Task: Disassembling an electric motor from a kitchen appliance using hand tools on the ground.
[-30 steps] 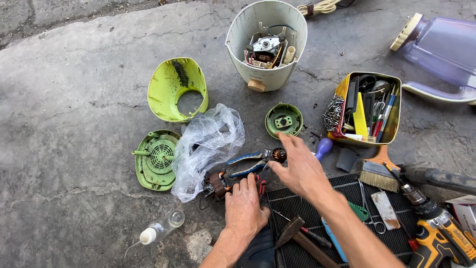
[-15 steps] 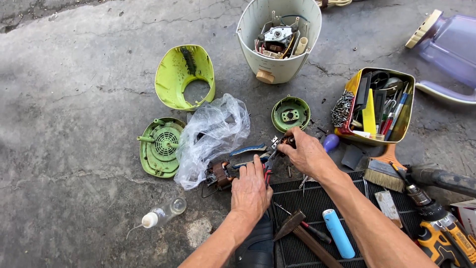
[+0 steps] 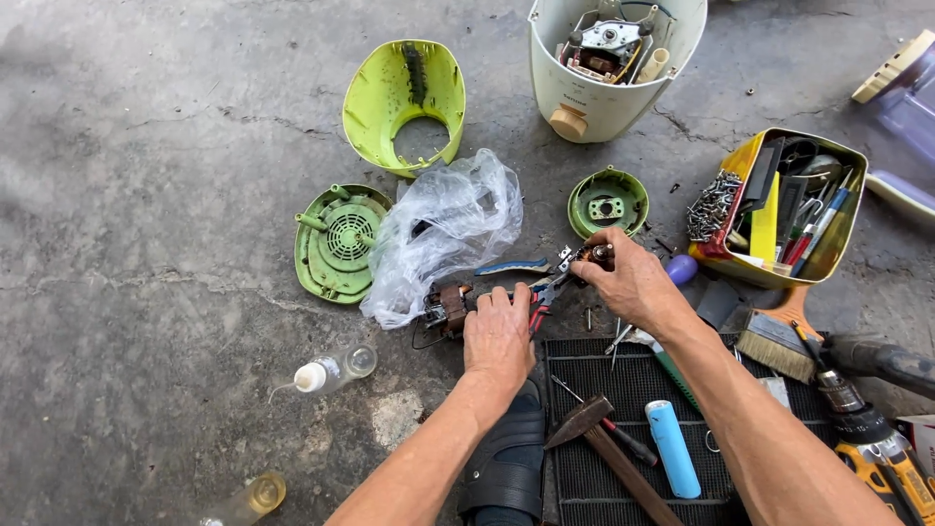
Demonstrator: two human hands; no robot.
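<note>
The small motor (image 3: 450, 306) lies on the concrete floor (image 3: 146, 244), near the middle. Left hand (image 3: 499, 331) presses down on its shaft, grip curled around it. Right hand (image 3: 628, 281) pinches a dark part (image 3: 596, 255) at the right end. Crumpled plastic bag (image 3: 443, 229) just beyond; green fan cover (image 3: 339, 242) farther left.

Left hand (image 3: 499, 336): palm down, fingers curled forward, pressed flat, forearm bare, entering from bottom centre. Right hand (image 3: 628, 282): palm down, fingers bent in pinch at fingertips (image 3: 587, 263), wrist angled left, forearm bare, entering from bottom right. Hands near, apart.
</note>
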